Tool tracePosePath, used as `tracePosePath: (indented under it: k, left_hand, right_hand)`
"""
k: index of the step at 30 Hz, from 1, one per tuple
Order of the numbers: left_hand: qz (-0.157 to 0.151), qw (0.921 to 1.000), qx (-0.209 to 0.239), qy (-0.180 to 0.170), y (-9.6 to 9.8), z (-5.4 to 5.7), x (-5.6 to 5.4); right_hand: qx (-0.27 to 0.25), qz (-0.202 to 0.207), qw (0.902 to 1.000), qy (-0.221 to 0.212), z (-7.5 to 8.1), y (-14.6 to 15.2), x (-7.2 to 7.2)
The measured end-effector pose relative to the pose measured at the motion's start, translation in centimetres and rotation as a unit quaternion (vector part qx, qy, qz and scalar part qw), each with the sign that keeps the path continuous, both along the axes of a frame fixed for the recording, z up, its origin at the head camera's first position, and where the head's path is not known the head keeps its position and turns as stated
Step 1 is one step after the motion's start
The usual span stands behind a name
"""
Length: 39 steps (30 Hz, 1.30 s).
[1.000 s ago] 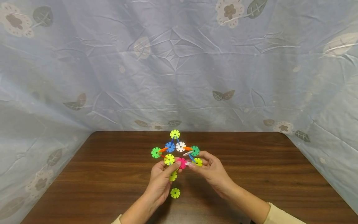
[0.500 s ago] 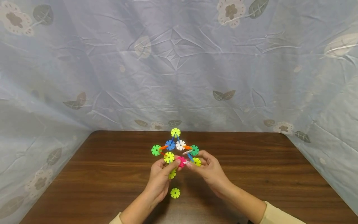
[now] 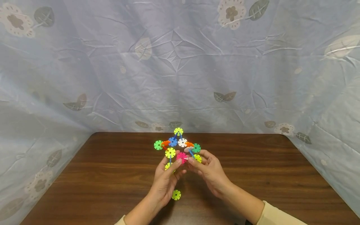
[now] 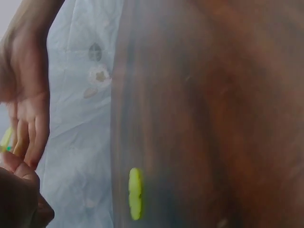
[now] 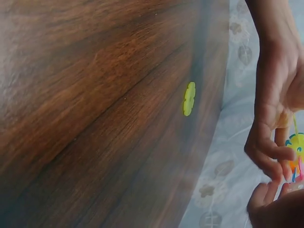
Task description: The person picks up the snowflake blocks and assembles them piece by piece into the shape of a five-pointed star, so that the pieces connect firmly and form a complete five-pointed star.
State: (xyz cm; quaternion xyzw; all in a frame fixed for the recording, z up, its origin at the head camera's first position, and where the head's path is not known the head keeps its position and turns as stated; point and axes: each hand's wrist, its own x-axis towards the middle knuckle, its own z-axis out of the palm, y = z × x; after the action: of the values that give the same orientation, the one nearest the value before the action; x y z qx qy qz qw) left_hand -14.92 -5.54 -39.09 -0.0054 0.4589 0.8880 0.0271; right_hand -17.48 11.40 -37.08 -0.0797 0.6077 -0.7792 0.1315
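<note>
Both hands hold up a ring-like figure of interlocked, notched plastic snowflake discs over the table. A yellow disc (image 3: 178, 131) tops it, with a blue disc (image 3: 172, 141) and a white disc (image 3: 182, 142) below, joined by edge-on orange and blue ones. Green discs stand out at either side. My left hand (image 3: 163, 184) pinches the pink disc (image 3: 181, 157) at the bottom, thumb in front; a yellow disc (image 3: 168, 167) shows partly behind that thumb. My right hand (image 3: 212, 175) pinches a small white disc beside the pink one, mostly covered by the fingertips, close to another yellow disc (image 3: 198, 158).
A loose yellow-green disc (image 3: 176, 195) lies flat on the brown wooden table (image 3: 267, 175), below the hands and just right of the left wrist. Pale floral cloth (image 3: 180, 78) hangs behind the table and along both sides.
The figure has risen a little and tipped, its upper discs now looking flatter and closer together. The lower yellow disc has shifted left and up. Both hands keep their pinch.
</note>
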Motion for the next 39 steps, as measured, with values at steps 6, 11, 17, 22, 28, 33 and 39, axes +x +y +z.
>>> tracePosePath:
  k: [6, 11, 17, 22, 28, 33, 39]
  left_hand:
    - [-0.004, 0.9988, 0.048, -0.008, 1.2, -0.1, 0.7]
    - [0.012, 0.9952, 0.095, -0.02, 1.9, 0.2, 0.9]
    - [0.011, 0.9948, 0.097, -0.027, 2.0, 0.4, 1.0]
    - [-0.005, 0.9947, 0.099, -0.03, 1.9, 0.3, 0.9]
    - [-0.012, 0.9942, 0.103, -0.027, 1.9, 0.3, 0.9]
    - [-0.02, 0.9952, 0.093, -0.02, 1.7, 0.3, 0.8]
    - [-0.042, 0.9958, 0.08, -0.017, 0.9, 0.2, 1.0]
  right_hand:
    - [0.029, -0.044, 0.9985, 0.011, -0.1, -0.7, 0.2]
    - [0.023, -0.061, 0.9978, 0.014, -0.2, -1.4, 0.5]
    - [0.012, -0.052, 0.9984, 0.02, -0.3, -1.5, 0.6]
    - [0.018, -0.041, 0.9985, 0.03, -0.5, -1.1, 0.6]
    - [0.042, -0.036, 0.9979, 0.033, -0.7, -0.8, 0.5]
    - [0.065, -0.019, 0.9964, 0.051, -0.5, -0.1, 0.4]
    - [0.067, -0.007, 0.995, 0.074, -0.1, 0.7, 0.2]
